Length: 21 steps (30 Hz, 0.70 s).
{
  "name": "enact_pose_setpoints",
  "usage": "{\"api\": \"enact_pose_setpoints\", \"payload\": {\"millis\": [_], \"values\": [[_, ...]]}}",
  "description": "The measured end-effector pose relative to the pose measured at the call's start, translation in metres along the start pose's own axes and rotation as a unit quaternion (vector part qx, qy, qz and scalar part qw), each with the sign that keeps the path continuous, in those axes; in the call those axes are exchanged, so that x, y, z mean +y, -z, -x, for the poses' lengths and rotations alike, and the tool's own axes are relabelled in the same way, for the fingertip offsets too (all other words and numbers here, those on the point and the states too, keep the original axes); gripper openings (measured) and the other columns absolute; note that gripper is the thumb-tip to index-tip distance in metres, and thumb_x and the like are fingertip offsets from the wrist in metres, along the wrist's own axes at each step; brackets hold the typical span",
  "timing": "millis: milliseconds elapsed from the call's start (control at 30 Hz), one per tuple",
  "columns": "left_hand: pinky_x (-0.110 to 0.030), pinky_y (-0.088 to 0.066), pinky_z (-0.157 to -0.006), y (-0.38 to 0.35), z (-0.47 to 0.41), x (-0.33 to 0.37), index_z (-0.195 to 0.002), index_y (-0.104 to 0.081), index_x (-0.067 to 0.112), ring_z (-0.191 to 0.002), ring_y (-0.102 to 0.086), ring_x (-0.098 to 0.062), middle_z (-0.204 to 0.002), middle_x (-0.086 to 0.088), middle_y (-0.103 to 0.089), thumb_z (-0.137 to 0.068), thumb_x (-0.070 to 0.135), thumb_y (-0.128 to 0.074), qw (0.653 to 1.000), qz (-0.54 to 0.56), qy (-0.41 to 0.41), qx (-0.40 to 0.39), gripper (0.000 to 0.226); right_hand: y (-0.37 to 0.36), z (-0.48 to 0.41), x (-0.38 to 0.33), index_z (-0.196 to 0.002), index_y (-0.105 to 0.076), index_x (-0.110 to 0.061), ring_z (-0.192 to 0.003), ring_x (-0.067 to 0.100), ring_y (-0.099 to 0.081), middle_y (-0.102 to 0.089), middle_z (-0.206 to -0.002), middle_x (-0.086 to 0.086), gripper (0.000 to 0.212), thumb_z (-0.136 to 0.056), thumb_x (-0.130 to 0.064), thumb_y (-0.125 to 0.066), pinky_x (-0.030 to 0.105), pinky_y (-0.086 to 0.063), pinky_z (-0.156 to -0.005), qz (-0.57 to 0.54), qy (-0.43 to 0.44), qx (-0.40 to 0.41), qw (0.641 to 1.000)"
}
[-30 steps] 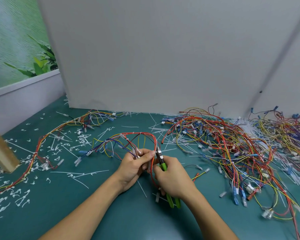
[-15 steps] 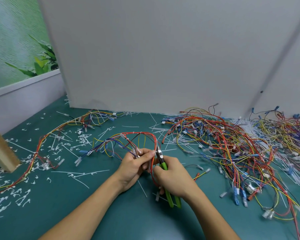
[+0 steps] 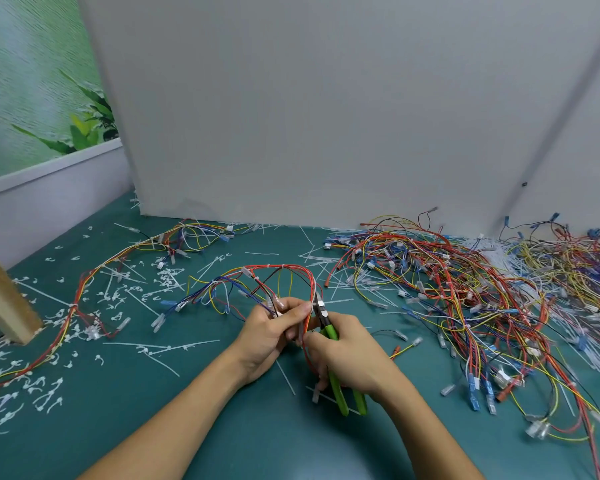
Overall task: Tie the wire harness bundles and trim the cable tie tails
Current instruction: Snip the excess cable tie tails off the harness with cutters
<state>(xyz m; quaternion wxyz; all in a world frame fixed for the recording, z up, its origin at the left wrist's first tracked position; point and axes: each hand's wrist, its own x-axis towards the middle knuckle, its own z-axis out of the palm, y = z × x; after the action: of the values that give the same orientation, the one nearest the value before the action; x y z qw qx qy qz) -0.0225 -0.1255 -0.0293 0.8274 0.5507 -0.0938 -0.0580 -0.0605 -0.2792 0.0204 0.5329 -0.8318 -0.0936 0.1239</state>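
A wire harness (image 3: pixel 278 271) of red, yellow, blue and black wires arches over the green table in front of me. My left hand (image 3: pixel 269 336) pinches its bundled wires between thumb and fingers. My right hand (image 3: pixel 347 353) grips green-handled cutters (image 3: pixel 340 382), whose jaws point up beside the bundle at my left thumb tip. My right fingers also touch the red wires hanging from the bundle. Any cable tie at the jaws is hidden by my fingers.
A big tangle of loose harnesses (image 3: pixel 465 289) covers the right side of the table. A long harness (image 3: pixel 94 275) lies at the left among cut tie tails (image 3: pixel 167 278) and unused white ties (image 3: pixel 160 346). A wooden post (image 3: pixel 0 292) stands far left; a grey wall panel (image 3: pixel 326 116) is behind.
Both hands stay in nearly the same place. The cutters' jaws have shifted slightly against the bundle, and the harness has barely moved.
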Motion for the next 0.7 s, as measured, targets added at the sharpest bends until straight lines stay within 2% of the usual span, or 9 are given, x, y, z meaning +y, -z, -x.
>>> {"api": "enact_pose_setpoints", "payload": {"millis": [100, 167, 333, 400, 500, 633, 700], "values": [[-0.023, -0.041, -0.052, -0.0012, 0.0004, 0.0015, -0.075, -0.067, 0.005, -0.048, -0.042, -0.017, -0.052, -0.007, -0.042, -0.089, 0.014, -0.069, 1.000, -0.007, -0.002, -0.002, 0.017, -0.0042, -0.0008, 0.0019, -0.092, -0.068, -0.017, -0.047, 0.017, -0.053, -0.057, -0.060, -0.003, 0.017, -0.090, -0.016, -0.051, 0.036, -0.053, -0.048, 0.024, 0.000, 0.024, 0.999], [-0.022, -0.041, -0.052, -0.0026, 0.0012, 0.0018, -0.077, -0.064, 0.003, -0.049, -0.041, -0.017, -0.051, -0.005, -0.044, -0.088, 0.015, -0.064, 1.000, -0.013, -0.007, -0.006, 0.016, -0.0060, -0.0014, 0.0036, -0.087, -0.066, -0.017, -0.042, 0.018, -0.051, -0.055, -0.056, -0.006, 0.019, -0.091, -0.016, -0.047, 0.032, -0.049, -0.043, 0.023, -0.010, 0.039, 0.999], [-0.021, -0.040, -0.053, -0.0028, 0.0020, 0.0004, -0.083, -0.061, 0.001, -0.051, -0.039, -0.014, -0.053, -0.001, -0.049, -0.086, 0.015, -0.063, 1.000, -0.017, -0.008, -0.011, 0.015, -0.0045, -0.0009, 0.0044, -0.085, -0.065, -0.017, -0.044, 0.018, -0.051, -0.053, -0.050, -0.008, 0.020, -0.092, -0.016, -0.047, 0.034, -0.050, -0.044, 0.005, -0.015, 0.031, 0.999], [-0.020, -0.040, -0.053, -0.0022, 0.0016, 0.0000, -0.081, -0.063, 0.003, -0.052, -0.039, -0.013, -0.054, -0.001, -0.049, -0.087, 0.015, -0.063, 1.000, -0.019, -0.008, -0.011, 0.014, -0.0047, -0.0006, 0.0036, -0.090, -0.065, -0.013, -0.047, 0.020, -0.055, -0.056, -0.053, -0.005, 0.017, -0.091, -0.014, -0.048, 0.038, -0.055, -0.047, 0.003, -0.018, 0.026, 1.000], [-0.020, -0.039, -0.053, -0.0019, 0.0011, 0.0000, -0.077, -0.066, 0.007, -0.051, -0.039, -0.012, -0.053, -0.003, -0.045, -0.086, 0.016, -0.065, 1.000, -0.018, -0.006, -0.010, 0.013, -0.0044, 0.0008, 0.0019, -0.092, -0.062, -0.008, -0.049, 0.021, -0.060, -0.061, -0.062, 0.005, 0.012, -0.092, -0.010, -0.049, 0.035, -0.056, -0.047, -0.048, -0.031, -0.010, 0.998], [-0.020, -0.040, -0.052, -0.0018, 0.0004, 0.0005, -0.074, -0.069, 0.010, -0.049, -0.040, -0.012, -0.054, -0.005, -0.045, -0.086, 0.016, -0.065, 1.000, -0.015, -0.004, -0.008, 0.014, -0.0041, 0.0018, 0.0014, -0.091, -0.063, -0.009, -0.047, 0.022, -0.058, -0.059, -0.059, 0.006, 0.014, -0.092, -0.010, -0.048, 0.033, -0.053, -0.045, -0.048, -0.025, -0.008, 0.998], [-0.020, -0.040, -0.051, -0.0018, 0.0004, 0.0005, -0.075, -0.069, 0.009, -0.049, -0.039, -0.011, -0.057, -0.007, -0.046, -0.086, 0.015, -0.066, 1.000, -0.015, -0.004, -0.008, 0.013, -0.0047, 0.0009, 0.0027, -0.084, -0.065, -0.020, -0.043, 0.021, -0.055, -0.057, -0.052, 0.000, 0.022, -0.092, -0.011, -0.046, 0.029, -0.049, -0.043, -0.013, -0.015, 0.013, 1.000]]}}
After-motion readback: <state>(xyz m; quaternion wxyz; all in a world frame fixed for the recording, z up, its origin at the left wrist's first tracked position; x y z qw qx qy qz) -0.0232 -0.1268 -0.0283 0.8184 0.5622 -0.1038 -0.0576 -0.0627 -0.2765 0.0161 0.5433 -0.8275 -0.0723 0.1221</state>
